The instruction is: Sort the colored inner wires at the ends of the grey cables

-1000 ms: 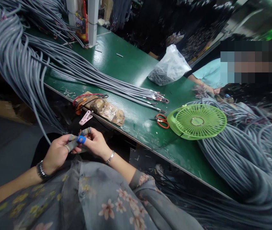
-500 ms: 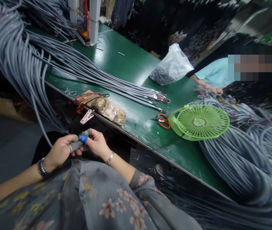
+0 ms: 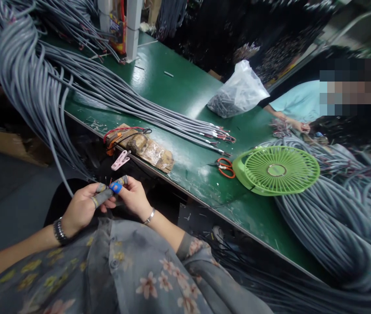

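A single grey cable [image 3: 57, 163] runs down from the hanging bundle into my left hand [image 3: 83, 205], which is closed around it near its end. Thin wire ends [image 3: 108, 181], one reddish, stick up between my fingers. My right hand [image 3: 135, 196] is closed in a pinch at the same wires, touching the left fingertips. Grey finger covers are on fingers of both hands, and a blue wrap is on a right finger. The exact grip on each wire is hidden. Just beyond my hands, a pink clip [image 3: 120, 160] hangs at the table edge by a tape-wrapped wooden block [image 3: 154, 153].
On the green table [image 3: 185, 87] lie a row of grey cables [image 3: 139, 107], orange-handled scissors [image 3: 226, 168], a green fan [image 3: 277, 170] and a plastic bag [image 3: 239, 91]. More cable bundles [image 3: 329, 235] drape over the right side. A co-worker's hands [image 3: 303, 127] are at the far right.
The thin wire ends now show above my fingertips, where they were hidden before. My hands have barely moved. The whole view has shifted slightly.
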Motion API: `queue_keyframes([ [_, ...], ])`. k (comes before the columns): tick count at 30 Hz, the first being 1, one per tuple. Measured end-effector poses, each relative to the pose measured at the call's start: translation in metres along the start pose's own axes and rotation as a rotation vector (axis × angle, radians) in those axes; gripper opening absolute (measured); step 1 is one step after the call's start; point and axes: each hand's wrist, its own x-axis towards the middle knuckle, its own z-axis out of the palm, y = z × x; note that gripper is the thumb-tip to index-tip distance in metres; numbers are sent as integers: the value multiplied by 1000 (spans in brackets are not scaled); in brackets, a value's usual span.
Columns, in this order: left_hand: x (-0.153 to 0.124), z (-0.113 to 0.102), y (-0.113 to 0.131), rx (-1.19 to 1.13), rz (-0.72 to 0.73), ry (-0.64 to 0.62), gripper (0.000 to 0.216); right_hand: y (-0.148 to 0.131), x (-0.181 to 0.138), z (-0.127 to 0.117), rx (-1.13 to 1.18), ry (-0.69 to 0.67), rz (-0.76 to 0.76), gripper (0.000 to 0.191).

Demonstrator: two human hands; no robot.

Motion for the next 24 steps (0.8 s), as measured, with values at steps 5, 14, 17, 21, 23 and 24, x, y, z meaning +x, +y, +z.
queue_keyframes([
  [5,-1,2,2,-37,3,36,55,0,0,0,21,22,24,65],
  [14,-2,7,9,-142,0,79,48,-1,-1,1,21,8,42,60],
  [17,-3,7,11,-179,16,82,46,0,-2,2,19,-4,4,61],
  [21,-5,6,13,-225,50,115,40,3,-4,2,-14,-26,-49,61],
  [23,-6,5,15,-232,45,128,36,3,-5,1,-22,-41,-49,61],
  [24,-6,5,15,-232,38,131,34,2,-4,0,-15,-51,-42,62],
])
